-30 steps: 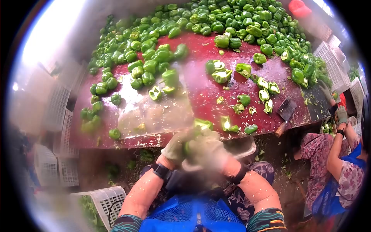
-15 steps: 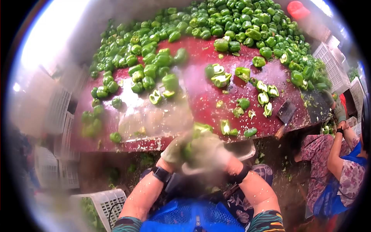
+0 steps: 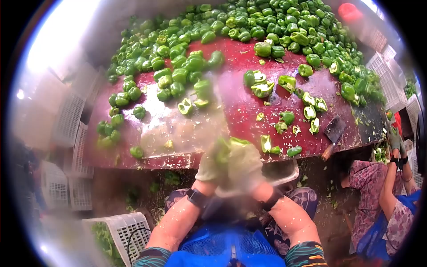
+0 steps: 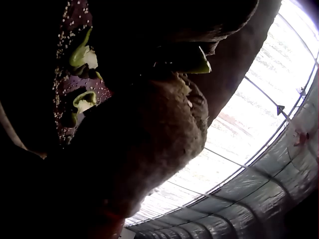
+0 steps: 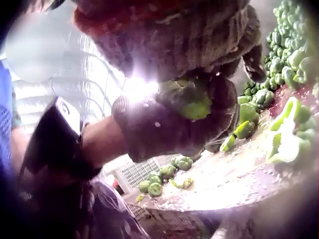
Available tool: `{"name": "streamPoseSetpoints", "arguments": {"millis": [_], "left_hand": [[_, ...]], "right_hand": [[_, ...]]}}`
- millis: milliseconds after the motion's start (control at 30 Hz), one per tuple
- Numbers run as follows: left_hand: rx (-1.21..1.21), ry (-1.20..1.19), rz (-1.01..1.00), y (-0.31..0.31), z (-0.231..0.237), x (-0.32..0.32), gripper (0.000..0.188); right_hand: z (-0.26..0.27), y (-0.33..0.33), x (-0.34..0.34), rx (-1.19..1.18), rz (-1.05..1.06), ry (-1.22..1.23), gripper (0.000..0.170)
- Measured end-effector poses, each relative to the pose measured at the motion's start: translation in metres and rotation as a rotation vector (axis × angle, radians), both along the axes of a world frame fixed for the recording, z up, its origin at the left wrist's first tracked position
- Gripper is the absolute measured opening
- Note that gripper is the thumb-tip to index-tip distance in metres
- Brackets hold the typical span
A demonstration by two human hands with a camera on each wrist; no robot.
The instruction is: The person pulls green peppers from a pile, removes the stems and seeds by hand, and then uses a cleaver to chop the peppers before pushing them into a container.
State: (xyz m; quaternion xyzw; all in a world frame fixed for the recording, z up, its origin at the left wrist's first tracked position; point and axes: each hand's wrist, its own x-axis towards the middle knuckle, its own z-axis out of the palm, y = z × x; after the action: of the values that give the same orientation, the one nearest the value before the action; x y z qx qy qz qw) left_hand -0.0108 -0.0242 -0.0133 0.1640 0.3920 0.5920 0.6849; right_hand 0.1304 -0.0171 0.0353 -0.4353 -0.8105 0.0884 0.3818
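Both gloved hands meet at the table's near edge. My left hand (image 3: 212, 163) grips a green pepper (image 3: 220, 152), blurred in the head view; in the right wrist view the pepper (image 5: 193, 102) shows between the gloves. My right hand (image 3: 244, 167) has its fingers curled against the same pepper, and some of its fingers are hidden. The left wrist view is dark, with a green piece (image 4: 198, 62) between the gloved fingers. Cut pepper pieces (image 3: 266, 144) lie on the red table (image 3: 240, 107) just right of the hands.
Whole peppers (image 3: 284, 22) are heaped along the back. A wooden-handled blade (image 3: 334, 129) lies at the right edge. White crates (image 3: 129, 229) stand lower left and at both sides. Another person's hands (image 3: 395, 142) are at the far right. A metal tray (image 3: 284, 173) sits below the table edge.
Both my hands have moved slightly up and over the table's edge with the pepper, their grip now more upright. The view has shifted slightly. The other person's arms have moved closer together.
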Motion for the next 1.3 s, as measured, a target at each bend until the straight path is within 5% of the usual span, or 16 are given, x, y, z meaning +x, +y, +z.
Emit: {"name": "streamPoseSetpoints", "arguments": {"millis": [67, 100, 167, 267, 500, 767, 900, 1033, 1133, 1300], "left_hand": [[-0.115, -0.413, 0.012, -0.001, 0.011, -0.012, 0.032], [-0.065, -0.404, -0.016, -0.001, 0.020, -0.019, 0.036], [0.036, -0.378, -0.075, 0.000, 0.038, -0.032, 0.044], [0.041, -0.301, -0.050, 0.000, 0.041, -0.040, 0.051], [-0.053, -0.283, -0.030, -0.002, 0.046, -0.027, 0.042], [-0.070, -0.081, -0.141, -0.015, 0.054, 0.009, 0.027], [-0.128, -0.166, -0.159, -0.016, 0.054, -0.002, 0.035], [-0.023, -0.415, -0.171, -0.013, 0.033, -0.025, 0.052], [0.012, -0.335, -0.143, -0.012, 0.039, -0.032, 0.063], [0.153, -0.138, -0.232, -0.013, 0.059, -0.026, 0.066]], "right_hand": [[0.012, -0.002, 0.004, -0.110, -0.094, 0.128, 0.011], [0.013, -0.002, 0.013, -0.253, -0.100, 0.135, 0.016], [0.008, 0.005, 0.027, -0.435, 0.017, -0.261, 0.020], [-0.009, 0.003, 0.036, -0.451, 0.074, -0.522, 0.022], [0.012, 0.011, 0.027, -0.149, 0.020, 0.092, 0.025], [0.021, 0.014, 0.017, -0.167, 0.129, -0.174, 0.025], [0.005, 0.018, 0.030, -0.353, 0.191, 0.136, 0.015], [0.005, 0.026, 0.048, -0.431, 0.016, -0.198, 0.012], [0.004, 0.027, 0.056, -0.540, 0.028, -0.407, 0.014], [0.025, 0.013, 0.050, -0.396, 0.058, 0.041, 0.023]]}}
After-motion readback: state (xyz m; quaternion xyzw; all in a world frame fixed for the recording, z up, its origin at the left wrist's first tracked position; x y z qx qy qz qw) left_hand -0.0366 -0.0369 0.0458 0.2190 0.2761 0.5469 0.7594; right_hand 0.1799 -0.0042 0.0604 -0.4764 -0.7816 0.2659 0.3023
